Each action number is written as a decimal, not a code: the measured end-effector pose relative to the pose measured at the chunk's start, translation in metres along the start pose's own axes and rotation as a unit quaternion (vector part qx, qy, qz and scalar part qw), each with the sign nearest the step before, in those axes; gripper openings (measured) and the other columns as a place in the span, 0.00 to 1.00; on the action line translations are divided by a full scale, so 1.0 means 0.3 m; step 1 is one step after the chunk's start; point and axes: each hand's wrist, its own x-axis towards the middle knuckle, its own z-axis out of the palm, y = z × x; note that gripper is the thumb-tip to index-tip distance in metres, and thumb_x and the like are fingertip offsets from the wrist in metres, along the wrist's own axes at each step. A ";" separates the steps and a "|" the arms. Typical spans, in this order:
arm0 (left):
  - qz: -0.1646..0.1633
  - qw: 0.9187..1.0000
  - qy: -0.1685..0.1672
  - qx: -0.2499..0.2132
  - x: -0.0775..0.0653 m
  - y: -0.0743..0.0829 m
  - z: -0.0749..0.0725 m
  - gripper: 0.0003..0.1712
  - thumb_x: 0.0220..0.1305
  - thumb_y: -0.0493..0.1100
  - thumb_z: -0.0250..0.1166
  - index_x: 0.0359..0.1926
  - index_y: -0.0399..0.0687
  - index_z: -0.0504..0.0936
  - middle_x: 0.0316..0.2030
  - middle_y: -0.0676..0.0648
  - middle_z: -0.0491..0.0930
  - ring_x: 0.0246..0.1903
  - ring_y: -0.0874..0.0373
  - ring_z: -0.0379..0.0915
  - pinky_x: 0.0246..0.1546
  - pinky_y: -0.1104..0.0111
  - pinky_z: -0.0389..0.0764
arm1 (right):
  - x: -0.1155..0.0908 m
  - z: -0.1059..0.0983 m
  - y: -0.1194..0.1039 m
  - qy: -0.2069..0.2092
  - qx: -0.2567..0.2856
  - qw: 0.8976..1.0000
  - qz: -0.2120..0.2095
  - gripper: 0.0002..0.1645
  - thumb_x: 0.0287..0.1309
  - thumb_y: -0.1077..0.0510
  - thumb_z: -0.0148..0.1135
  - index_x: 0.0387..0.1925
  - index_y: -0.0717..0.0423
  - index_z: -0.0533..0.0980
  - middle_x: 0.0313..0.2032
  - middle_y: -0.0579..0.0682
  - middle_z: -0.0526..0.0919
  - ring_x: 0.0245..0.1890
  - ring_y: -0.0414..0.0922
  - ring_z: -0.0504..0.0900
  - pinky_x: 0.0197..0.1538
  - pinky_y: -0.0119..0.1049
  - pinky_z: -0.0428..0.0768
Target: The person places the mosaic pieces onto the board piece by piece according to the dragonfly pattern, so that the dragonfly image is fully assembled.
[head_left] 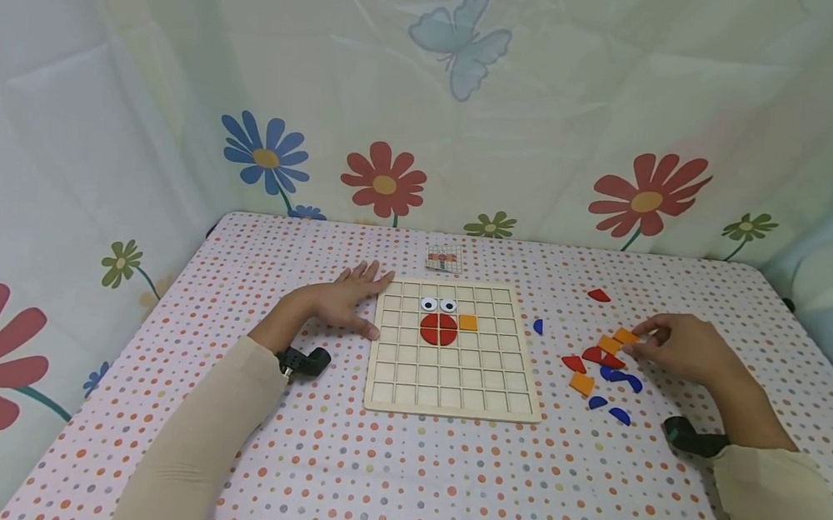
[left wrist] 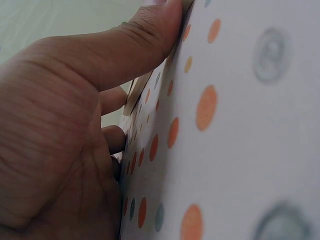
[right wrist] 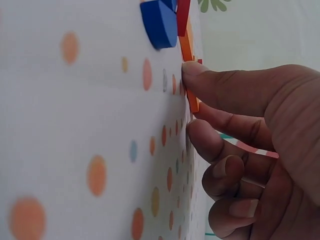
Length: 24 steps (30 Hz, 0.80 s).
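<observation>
A wooden grid board (head_left: 416, 375) lies on the dotted tabletop. On it sit two googly-eye pieces (head_left: 429, 304), a red circle (head_left: 439, 329) made up of quarter pieces, and one orange square tile (head_left: 468, 323). My left hand (head_left: 343, 299) rests by the board's left edge, fingers spread, thumb and a fingertip touching the rim. Right of the board, my right hand (head_left: 679, 346) pinches another orange square tile (head_left: 626, 336) between thumb and forefinger, low over the pile. In the right wrist view this orange tile (right wrist: 193, 100) shows edge-on, with the other fingers curled.
Loose pieces lie around the right hand: orange squares (head_left: 581, 383), red quarters (head_left: 574, 364) and blue half-rounds (head_left: 620, 416). A red quarter (head_left: 599, 295) and a blue piece (head_left: 538, 327) lie apart. Behind the board is a small picture card (head_left: 444, 258). A flowered curtain (head_left: 553, 97) hangs behind.
</observation>
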 end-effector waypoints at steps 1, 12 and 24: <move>0.001 1.000 0.000 0.000 0.000 0.001 0.000 0.64 0.57 0.64 0.68 0.79 0.56 0.35 0.78 0.42 0.24 0.77 0.45 0.15 0.77 0.49 0.26 | -0.001 0.000 0.000 -0.001 0.001 1.000 0.000 0.27 0.54 0.50 0.71 0.46 0.69 0.78 0.31 0.61 0.79 0.29 0.49 0.72 0.26 0.33 0.71; 0.002 1.000 0.000 0.001 0.001 0.000 0.003 0.64 0.58 0.63 0.68 0.79 0.56 0.34 0.78 0.43 0.23 0.77 0.46 0.14 0.77 0.50 0.26 | -0.003 0.001 -0.009 -0.020 0.014 1.000 -0.005 0.25 0.57 0.52 0.68 0.44 0.72 0.77 0.28 0.56 0.78 0.28 0.48 0.72 0.28 0.32 0.71; -0.001 1.000 0.004 0.006 0.002 -0.002 0.004 0.63 0.58 0.64 0.68 0.79 0.56 0.35 0.78 0.43 0.24 0.77 0.45 0.15 0.77 0.50 0.26 | 0.000 0.000 -0.024 -0.031 0.016 0.999 -0.016 0.25 0.56 0.52 0.69 0.43 0.72 0.76 0.30 0.58 0.81 0.29 0.48 0.74 0.29 0.31 0.73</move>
